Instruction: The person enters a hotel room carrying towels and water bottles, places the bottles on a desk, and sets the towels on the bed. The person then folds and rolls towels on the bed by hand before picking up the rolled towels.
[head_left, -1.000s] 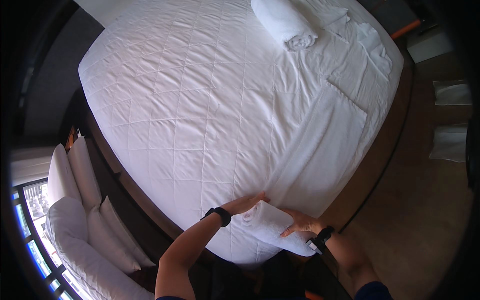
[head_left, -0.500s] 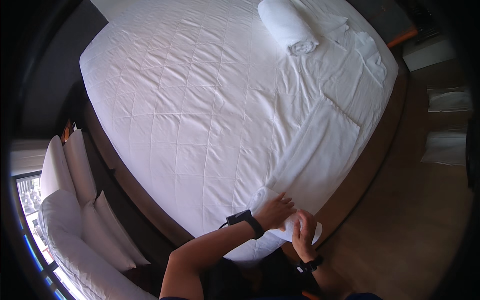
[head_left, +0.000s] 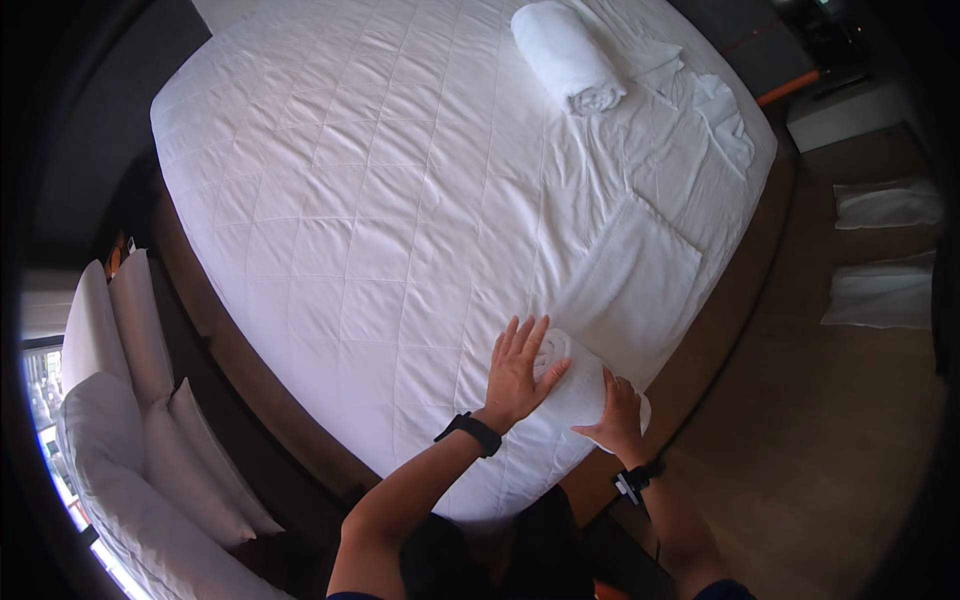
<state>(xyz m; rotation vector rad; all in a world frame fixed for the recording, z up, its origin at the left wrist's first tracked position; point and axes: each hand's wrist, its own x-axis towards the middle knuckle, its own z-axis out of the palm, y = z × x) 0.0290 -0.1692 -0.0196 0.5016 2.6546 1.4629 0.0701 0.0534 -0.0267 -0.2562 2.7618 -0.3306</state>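
Observation:
On the near corner of the bed lies a white towel, part rolled and part flat. Its thick rolled part (head_left: 577,388) sits between my hands, and its flat part (head_left: 640,262) stretches away across the mattress. My left hand (head_left: 518,375) is open at the roll's left end, fingers spread and the thumb against the spiral edge. Over the right end, my right hand (head_left: 617,414) rests with thumb and fingers wide apart on the cloth. A second rolled white towel (head_left: 565,55) lies farther back on the bed.
A white quilted cover (head_left: 360,230) with wrinkles spans the bed. Crumpled white cloth (head_left: 722,125) lies at its far right. Several pillows (head_left: 195,470) and a bulky white bundle (head_left: 110,470) stand at left. White cloths (head_left: 880,290) lie on the brown floor at right.
The roll has moved away from me along the flat part, which now shows shorter. My left hand has spread its fingers and shifted to the roll's left end; my right hand has moved forward.

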